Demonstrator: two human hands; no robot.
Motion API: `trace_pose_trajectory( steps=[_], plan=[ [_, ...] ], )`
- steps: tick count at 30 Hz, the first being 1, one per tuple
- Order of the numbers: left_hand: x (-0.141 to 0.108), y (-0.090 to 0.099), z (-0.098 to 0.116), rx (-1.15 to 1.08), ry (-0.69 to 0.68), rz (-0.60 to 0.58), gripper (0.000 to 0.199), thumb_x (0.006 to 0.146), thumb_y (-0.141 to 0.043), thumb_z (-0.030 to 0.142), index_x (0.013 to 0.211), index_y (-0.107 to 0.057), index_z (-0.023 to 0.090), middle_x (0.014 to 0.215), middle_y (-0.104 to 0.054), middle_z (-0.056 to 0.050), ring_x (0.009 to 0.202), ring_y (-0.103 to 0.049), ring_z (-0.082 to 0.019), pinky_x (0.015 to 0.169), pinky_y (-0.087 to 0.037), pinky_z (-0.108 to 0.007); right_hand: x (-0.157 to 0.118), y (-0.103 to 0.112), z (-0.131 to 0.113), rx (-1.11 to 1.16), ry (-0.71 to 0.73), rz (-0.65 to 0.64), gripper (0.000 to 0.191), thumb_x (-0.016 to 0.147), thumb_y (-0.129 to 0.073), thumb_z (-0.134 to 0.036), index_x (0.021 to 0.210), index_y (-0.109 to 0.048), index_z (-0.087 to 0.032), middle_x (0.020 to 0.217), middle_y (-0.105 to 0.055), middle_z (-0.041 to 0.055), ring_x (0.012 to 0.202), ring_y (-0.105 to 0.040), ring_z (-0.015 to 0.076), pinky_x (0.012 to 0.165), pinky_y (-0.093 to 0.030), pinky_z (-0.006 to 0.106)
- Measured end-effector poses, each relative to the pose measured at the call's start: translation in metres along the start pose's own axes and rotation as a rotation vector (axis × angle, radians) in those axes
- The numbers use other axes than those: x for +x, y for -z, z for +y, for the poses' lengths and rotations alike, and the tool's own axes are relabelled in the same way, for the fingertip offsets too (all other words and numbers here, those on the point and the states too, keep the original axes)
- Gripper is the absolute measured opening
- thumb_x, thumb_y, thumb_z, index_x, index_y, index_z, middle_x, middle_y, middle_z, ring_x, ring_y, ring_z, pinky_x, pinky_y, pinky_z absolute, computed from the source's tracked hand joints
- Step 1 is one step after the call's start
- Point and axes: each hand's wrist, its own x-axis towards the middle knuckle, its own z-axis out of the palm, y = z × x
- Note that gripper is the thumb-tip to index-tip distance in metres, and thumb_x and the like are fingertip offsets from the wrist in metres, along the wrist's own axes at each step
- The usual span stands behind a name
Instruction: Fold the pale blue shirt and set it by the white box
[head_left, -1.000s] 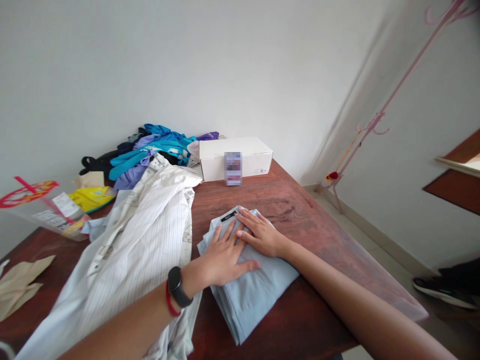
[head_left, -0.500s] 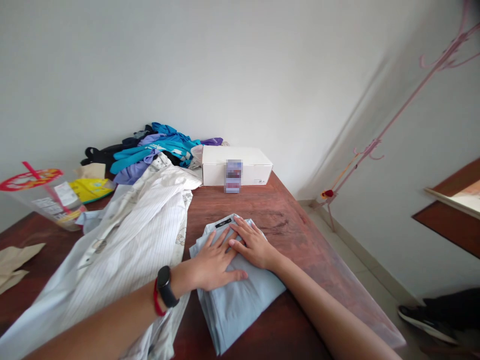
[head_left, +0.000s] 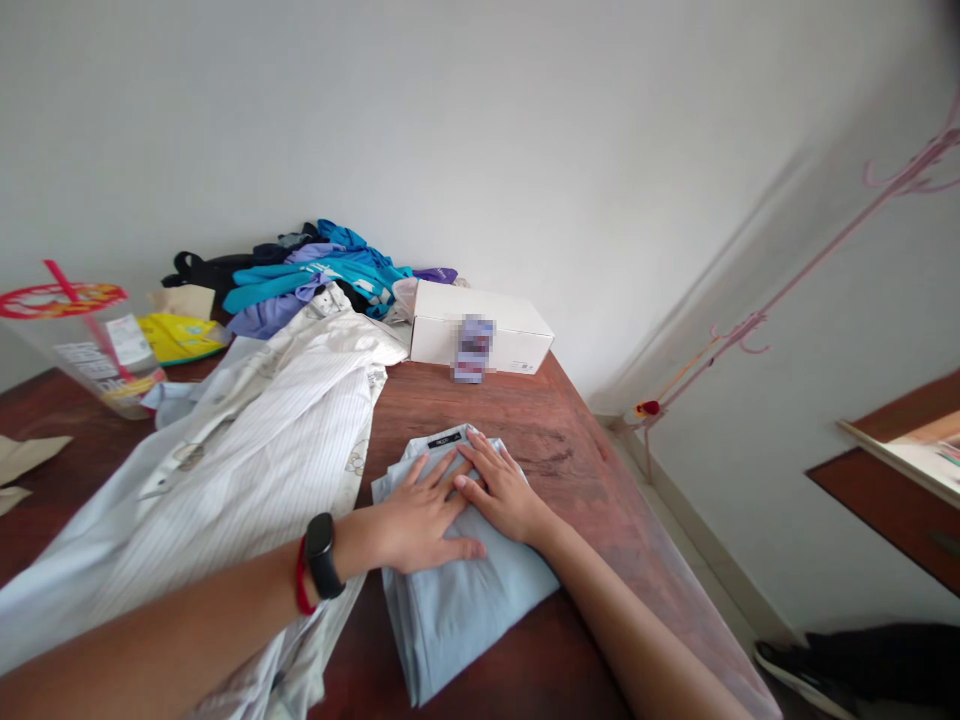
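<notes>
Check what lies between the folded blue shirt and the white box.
The head view shows brown tabletop beyond the folded shirt, then a small pixelated item close in front of the white box.

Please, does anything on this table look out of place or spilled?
I see no spill. The plastic cup looks slightly out of place, standing so near the white striped garment. The folded light-blue garment looks fairly tidy.
</notes>
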Motion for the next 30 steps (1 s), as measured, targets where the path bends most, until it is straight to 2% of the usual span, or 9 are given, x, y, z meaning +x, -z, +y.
trace_pose_trajectory(
  steps=[3, 7, 12, 15, 18, 22, 30],
  plan=[
    [0.0, 0.004, 0.003, -0.023, 0.027, -0.032, 0.093, 0.096, -0.034, 0.08, 0.162, -0.033, 0.014, 0.168, -0.024, -0.021, 0.158, -0.011, -0.04, 0.124, -0.005, -0.064, 0.0, 0.0, 0.001, 0.0, -0.001, -0.005, 0.064, 0.105, -0.038, -0.06, 0.157, -0.043, -0.022, 0.17, -0.024, 0.009, 0.159, -0.017, 0.0247, 0.127, -0.014, 0.058],
    [0.001, 0.007, 0.005, -0.026, 0.056, -0.072, 0.093, 0.096, -0.035, 0.08, 0.163, -0.03, 0.016, 0.17, -0.013, -0.019, 0.158, -0.005, -0.04, 0.124, -0.004, -0.065, -0.001, 0.0, 0.002, 0.006, -0.013, -0.017, 0.065, 0.105, -0.038, -0.061, 0.158, -0.042, -0.024, 0.171, -0.021, 0.0082, 0.159, -0.015, 0.0255, 0.127, -0.013, 0.058],
    [0.002, 0.002, 0.003, -0.048, 0.051, -0.035, 0.092, 0.094, -0.039, 0.081, 0.164, -0.029, 0.022, 0.171, -0.01, -0.016, 0.158, -0.005, -0.039, 0.123, -0.003, -0.066, -0.003, -0.002, 0.003, 0.017, -0.011, -0.01, 0.065, 0.105, -0.038, -0.061, 0.161, -0.036, -0.029, 0.172, -0.016, 0.0056, 0.159, -0.01, 0.026, 0.128, -0.012, 0.057],
    [0.001, -0.003, 0.0, -0.06, 0.022, 0.006, 0.092, 0.094, -0.037, 0.081, 0.164, -0.03, 0.022, 0.171, -0.012, -0.017, 0.158, -0.006, -0.04, 0.122, -0.004, -0.068, -0.004, -0.002, 0.003, 0.024, 0.004, -0.005, 0.062, 0.105, -0.038, -0.058, 0.16, -0.037, -0.029, 0.172, -0.017, 0.0051, 0.16, -0.009, 0.0261, 0.128, -0.011, 0.058],
    [0.0, -0.003, 0.0, -0.064, 0.011, 0.019, 0.091, 0.095, -0.035, 0.08, 0.164, -0.029, 0.02, 0.17, -0.014, -0.018, 0.158, -0.005, -0.04, 0.122, -0.002, -0.069, -0.004, -0.001, 0.001, 0.025, 0.022, 0.025, 0.058, 0.106, -0.039, -0.055, 0.158, -0.041, -0.029, 0.171, -0.021, 0.0054, 0.159, -0.011, 0.0272, 0.127, -0.013, 0.059],
    [0.0, 0.0, 0.002, -0.058, 0.04, -0.041, 0.092, 0.096, -0.033, 0.079, 0.165, -0.026, 0.018, 0.17, -0.017, -0.018, 0.159, -0.003, -0.038, 0.124, 0.001, -0.066, -0.004, 0.0, -0.002, 0.016, 0.058, 0.131, 0.053, 0.106, -0.042, -0.049, 0.154, -0.048, -0.028, 0.167, -0.033, 0.0061, 0.159, -0.014, 0.0283, 0.126, -0.015, 0.06],
    [-0.002, 0.0, 0.003, -0.06, 0.027, 0.007, 0.091, 0.097, -0.038, 0.077, 0.163, -0.032, 0.015, 0.169, -0.021, -0.02, 0.158, -0.006, -0.042, 0.123, 0.0, -0.068, -0.005, -0.001, -0.003, -0.035, 0.075, 0.243, 0.044, 0.104, -0.047, -0.041, 0.143, -0.059, -0.026, 0.16, -0.046, 0.0065, 0.158, -0.02, 0.0307, 0.124, -0.02, 0.062]
  ],
)
